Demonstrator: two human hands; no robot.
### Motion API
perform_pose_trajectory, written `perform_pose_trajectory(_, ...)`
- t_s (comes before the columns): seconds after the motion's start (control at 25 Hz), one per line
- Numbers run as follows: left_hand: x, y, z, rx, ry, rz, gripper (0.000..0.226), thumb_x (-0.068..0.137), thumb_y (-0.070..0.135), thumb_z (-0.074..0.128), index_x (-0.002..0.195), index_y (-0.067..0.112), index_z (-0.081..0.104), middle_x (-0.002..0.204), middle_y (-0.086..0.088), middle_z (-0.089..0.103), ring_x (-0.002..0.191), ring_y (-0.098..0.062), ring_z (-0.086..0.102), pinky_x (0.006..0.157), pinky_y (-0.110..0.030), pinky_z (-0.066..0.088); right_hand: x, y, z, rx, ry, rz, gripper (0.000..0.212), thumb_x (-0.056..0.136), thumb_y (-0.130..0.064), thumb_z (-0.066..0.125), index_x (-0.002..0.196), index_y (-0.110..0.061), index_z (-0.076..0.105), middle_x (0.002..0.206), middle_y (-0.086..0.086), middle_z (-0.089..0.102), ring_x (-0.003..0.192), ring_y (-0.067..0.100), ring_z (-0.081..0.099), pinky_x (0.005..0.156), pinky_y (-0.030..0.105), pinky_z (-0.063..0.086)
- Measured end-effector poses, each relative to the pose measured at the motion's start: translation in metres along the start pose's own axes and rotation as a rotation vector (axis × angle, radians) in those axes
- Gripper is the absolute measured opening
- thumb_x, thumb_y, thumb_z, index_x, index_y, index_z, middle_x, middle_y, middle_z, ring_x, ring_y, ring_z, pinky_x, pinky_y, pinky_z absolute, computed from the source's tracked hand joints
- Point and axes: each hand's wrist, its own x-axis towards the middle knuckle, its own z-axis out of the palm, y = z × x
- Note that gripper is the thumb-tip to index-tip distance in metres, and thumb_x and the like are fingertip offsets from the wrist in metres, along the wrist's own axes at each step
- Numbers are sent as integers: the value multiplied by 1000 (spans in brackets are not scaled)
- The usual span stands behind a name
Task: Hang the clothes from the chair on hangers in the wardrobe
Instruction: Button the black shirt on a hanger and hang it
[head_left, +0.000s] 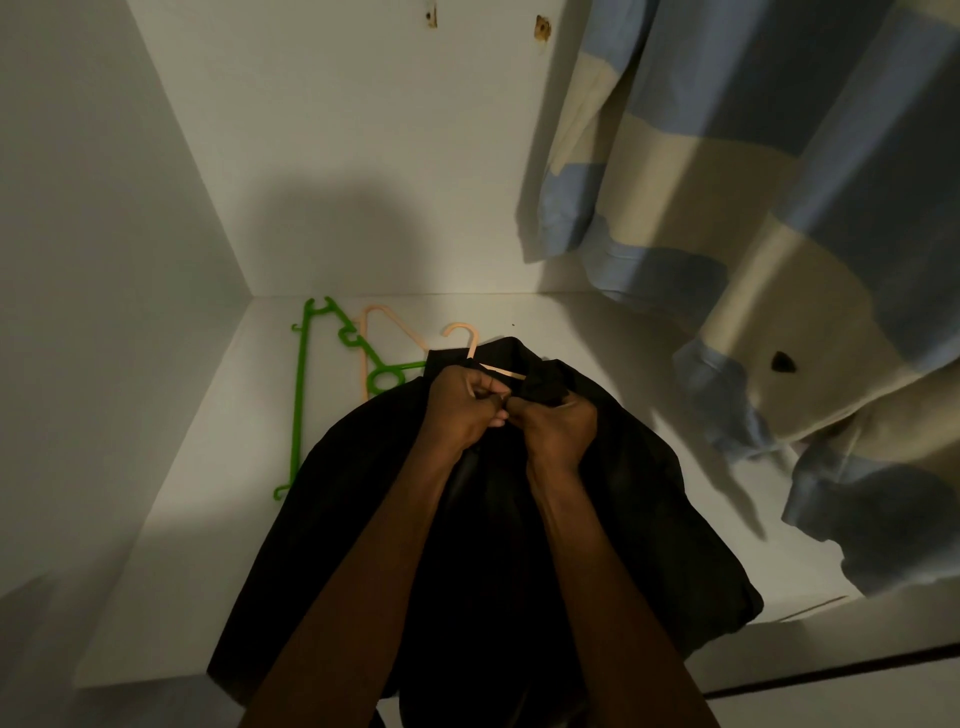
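Black fabric, a dark garment (519, 519), lies at lower centre on the wardrobe floor (597, 332). Our left hand (462, 410) and right hand (556, 423), together, pinch its collar around a peach plastic hanger (470, 343), apparently fastening it for hanging.

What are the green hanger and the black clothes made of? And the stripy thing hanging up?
The green hanger looks like moulded plastic: thin, smooth, evenly bright in colour. The black garment looks like soft woven cloth, matte and creased where the left hand and right hand grip it. The striped garment looks like thicker fabric, draping in folds; the exact fibre cannot be told.
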Motion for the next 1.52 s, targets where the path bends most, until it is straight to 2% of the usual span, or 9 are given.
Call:
perform_pose_trajectory(0.12, 0, -1, 0, 30, 5, 19, 8, 92, -7, 65, 97, -7, 71, 76, -14, 70, 61, -14, 69, 62, -25, 62, -2, -3, 1, 7, 28, -13, 18, 50, -18, 85, 63, -16, 72, 64, 3, 73, 62, 29, 73, 58, 50, 62)
perform_pose_trajectory(0.28, 2, -1, -4, 24, 2, 12, 8, 92, -4, 66, 95, -4, 73, 79, -13, 72, 65, -14, 71, 64, -26, 62, -5, 1, 0, -51, 11, -80, 20, 62, -9, 87, 73, -15, 71, 69, -1, 73, 63, 18, 71, 61, 40, 61)
perform_pose_trajectory(0.44, 1, 0, 3, 72, 36, 56, 9, 92, -5, 65, 90, -1, 73, 75, -7, 71, 60, -13, 69, 64, -27, 62, -5, 4, 1, -27, 72, -76, 20, 60, -7, 83, 71, -18, 69, 68, -1, 72, 64, 19, 71, 66, 48, 62)
perform_pose_trajectory(0.64, 0, -3, 10, 171, 123, 162, 34, 87, -5, 67, 71, 24, 70, 67, 1, 72, 59, -12, 70, 66, -32, 62, -3, 8, 3, 24, 128, -52, 25, 58, -6, 83, 76, -17, 70, 71, -2, 73, 68, 18, 73, 73, 51, 63)
perform_pose_trajectory(1.04, -3, -3, 11, 176, 186, 210, 22, 81, -9, 66, 81, 8, 80, 70, 2, 74, 65, -12, 73, 73, -41, 64, -4, 8, 5, 88, 148, -25, 22, 63, 5, 78, 66, -14, 68, 67, 5, 73, 69, 29, 73, 70, 53, 62)
perform_pose_trajectory(1.16, -3, 0, 8, 182, 161, 206, 14, 80, -1, 73, 82, 11, 81, 70, 3, 75, 65, -11, 73, 73, -40, 64, -1, 11, 5, 79, 125, -30, 22, 66, 4, 83, 68, -14, 70, 68, 4, 74, 70, 27, 74, 73, 51, 63)
perform_pose_trajectory(1.24, -7, 5, 7, 166, 136, 184, 7, 77, 12, 84, 83, 11, 81, 68, 5, 74, 61, -6, 70, 67, -32, 62, -1, 13, 5, 61, 122, -47, 19, 72, 2, 81, 68, -12, 70, 68, 4, 73, 69, 25, 74, 74, 52, 63)
perform_pose_trajectory(1.36, -10, 9, 6, 105, 139, 126, 35, 63, 30, 97, 84, 8, 80, 70, 0, 75, 62, -8, 71, 62, -24, 59, -3, 14, 4, 30, 116, -81, 15, 80, 2, 74, 71, -9, 68, 66, 3, 71, 66, 20, 71, 76, 51, 62)
perform_pose_trajectory(1.52, -7, 6, 4, 53, 153, 70, 34, 64, 18, 96, 89, 2, 79, 78, -9, 76, 71, -21, 75, 72, -41, 65, -5, 11, 5, 60, 103, -64, 24, 71, 4, 79, 86, -12, 69, 73, -1, 75, 73, 14, 75, 81, 45, 63)
